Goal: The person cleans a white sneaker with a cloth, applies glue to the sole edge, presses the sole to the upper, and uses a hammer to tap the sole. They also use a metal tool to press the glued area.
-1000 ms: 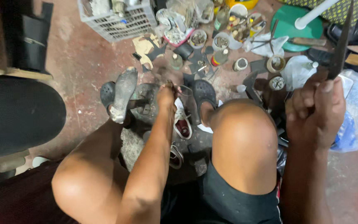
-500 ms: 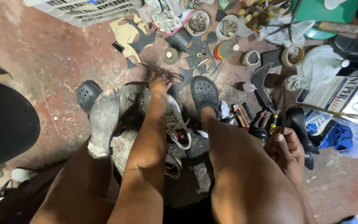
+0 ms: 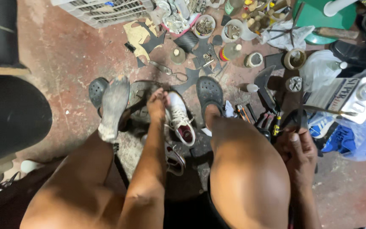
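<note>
The white sneaker (image 3: 181,118) lies on the red concrete floor (image 3: 64,55) between the person's knees, its toe pointing away from the person and its dark red lining open to view. The left hand (image 3: 156,104) reaches down to it and rests against its left side near the toe, fingers curled together on the shoe's edge; how firmly it grips cannot be told.

Just left of the sneaker a worn grey sole (image 3: 113,106) stands tilted, laid over a dark clog (image 3: 96,91). Just right of the sneaker the person's foot sits in a second dark clog (image 3: 208,91). Below the sneaker, nearer the person, another shoe with a pale rim (image 3: 174,159) lies partly under the left forearm.

Well to the right of the sneaker, past the right knee, the right hand (image 3: 299,152) is closed around a dark curved tool (image 3: 295,121) whose upper end rises from the fist. A cluster of small hand tools (image 3: 263,121) lies between that hand and the right clog.

Beyond the sneaker, farther from the person, scraps of dark and tan leather (image 3: 145,38) are scattered, with round tins of nails (image 3: 204,26) and a white plastic crate (image 3: 106,10) behind them.
</note>
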